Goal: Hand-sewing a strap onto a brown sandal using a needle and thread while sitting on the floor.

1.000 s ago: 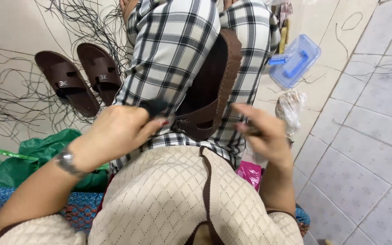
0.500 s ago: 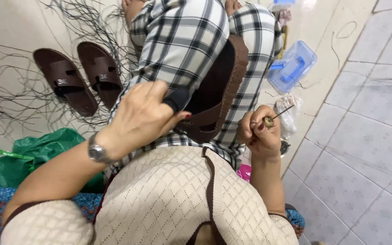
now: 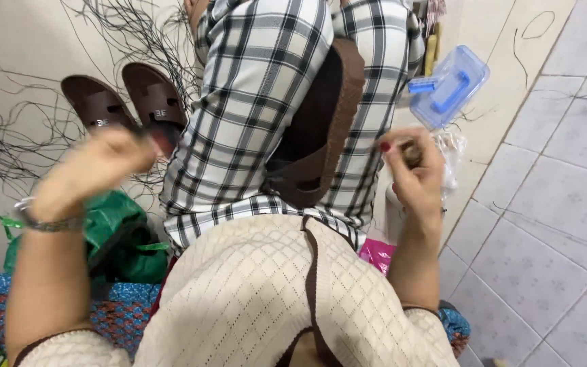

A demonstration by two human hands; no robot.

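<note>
Hands have parted since the earlier frames: the left hand (image 3: 96,170), which a second ago pressed on the upper end of the brown sandal (image 3: 321,129) in the lap, is now lifted out to the left and blurred by motion, fingers loosely curled, and whether anything thin runs from it cannot be told. That swing away from the shoe reads as a pull drawn out sideways, so the stitch-like work on the sandal looks to be in mid-stroke. The right hand (image 3: 412,173) is raised beside the sandal's right edge, fingers pinched together on something small and dark that is too blurred to name; half a second ago a thin needle-like tool showed in it. The sandal itself lies untouched on the checked trousers (image 3: 259,102), sole edge up, between the two hands. A wristwatch (image 3: 42,221) circles the left wrist. Farther out, a finished pair of brown sandals (image 3: 127,105) rests on the floor among dark loose threads (image 3: 8,136), a green bag (image 3: 120,231) lies below the left arm, and a blue plastic box (image 3: 450,85) sits on the tiles to the right.
</note>
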